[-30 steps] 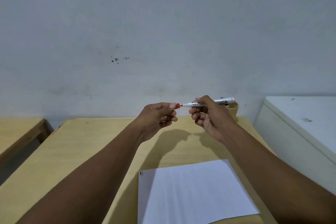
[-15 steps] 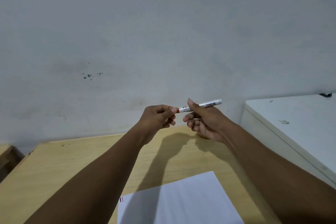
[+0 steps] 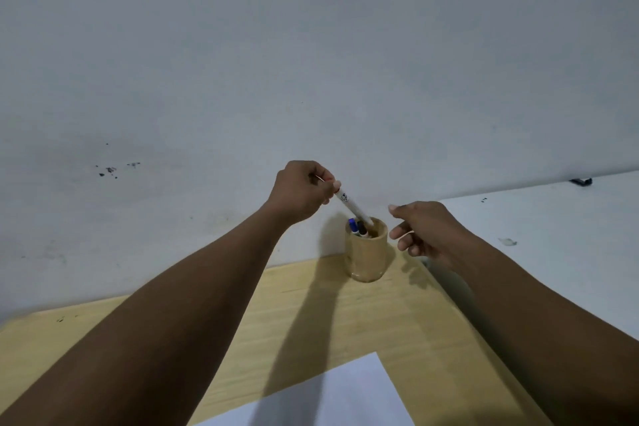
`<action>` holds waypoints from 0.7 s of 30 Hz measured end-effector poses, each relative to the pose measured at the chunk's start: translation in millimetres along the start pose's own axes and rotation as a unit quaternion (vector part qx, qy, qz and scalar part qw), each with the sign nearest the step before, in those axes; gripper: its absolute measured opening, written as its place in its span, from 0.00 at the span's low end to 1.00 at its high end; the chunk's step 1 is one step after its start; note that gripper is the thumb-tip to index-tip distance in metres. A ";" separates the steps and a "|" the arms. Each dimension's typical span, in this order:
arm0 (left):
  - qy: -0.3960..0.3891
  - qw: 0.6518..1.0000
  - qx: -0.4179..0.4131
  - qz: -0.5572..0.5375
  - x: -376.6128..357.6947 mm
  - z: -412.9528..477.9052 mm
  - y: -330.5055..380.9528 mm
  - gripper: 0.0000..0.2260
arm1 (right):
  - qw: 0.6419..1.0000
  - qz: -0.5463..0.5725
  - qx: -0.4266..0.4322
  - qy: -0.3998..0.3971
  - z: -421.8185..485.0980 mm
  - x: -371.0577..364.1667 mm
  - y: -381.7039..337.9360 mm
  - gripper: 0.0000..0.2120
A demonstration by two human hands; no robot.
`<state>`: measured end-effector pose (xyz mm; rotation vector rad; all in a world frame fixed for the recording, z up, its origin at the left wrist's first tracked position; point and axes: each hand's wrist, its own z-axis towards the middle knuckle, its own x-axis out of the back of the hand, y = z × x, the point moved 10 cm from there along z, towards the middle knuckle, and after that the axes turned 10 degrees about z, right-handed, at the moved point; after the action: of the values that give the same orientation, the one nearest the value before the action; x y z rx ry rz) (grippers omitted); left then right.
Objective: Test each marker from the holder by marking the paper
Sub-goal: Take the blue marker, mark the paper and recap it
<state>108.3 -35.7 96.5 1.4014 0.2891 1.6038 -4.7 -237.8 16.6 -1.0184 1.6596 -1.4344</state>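
A round wooden holder (image 3: 367,256) stands at the far right corner of the wooden table (image 3: 363,322), against the wall. My left hand (image 3: 302,191) grips the top end of a white marker (image 3: 352,207); the marker slants down with its lower end inside the holder's mouth. A blue-capped marker (image 3: 352,225) and a black-capped marker (image 3: 362,228) stand in the holder. My right hand (image 3: 423,228) hovers just right of the holder, fingers loosely curled and holding nothing. A white sheet of paper (image 3: 339,398) lies at the near edge of the table.
A grey wall (image 3: 311,62) with dark specks rises right behind the table. A white cabinet top (image 3: 553,239) adjoins the table on the right, with a small dark object (image 3: 581,181) at its far edge.
The cap went onto the red-tipped marker, the marker passed from my right hand to my left, and its end has gone down into the holder. My right hand has let go. The view tilted.
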 end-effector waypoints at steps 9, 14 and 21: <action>-0.117 0.977 -0.054 0.170 -67.4 -0.1 18.8 0.14 | 1.000 -0.009 0.001 -0.010 14.5 -10.1 17.9 0.11; -0.152 0.965 -0.055 0.206 -82.4 -5.1 3.9 0.18 | 1.000 -0.003 0.000 -0.013 13.9 -7.6 22.8 0.08; -0.072 0.972 -0.056 0.219 -66.3 -7.0 2.0 0.05 | 1.000 -0.009 -0.003 -0.022 -0.3 -12.9 23.5 0.07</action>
<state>94.0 -84.4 53.3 1.5557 -0.2103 1.8232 -2.0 -224.4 -6.4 -1.0641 1.6267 -1.4095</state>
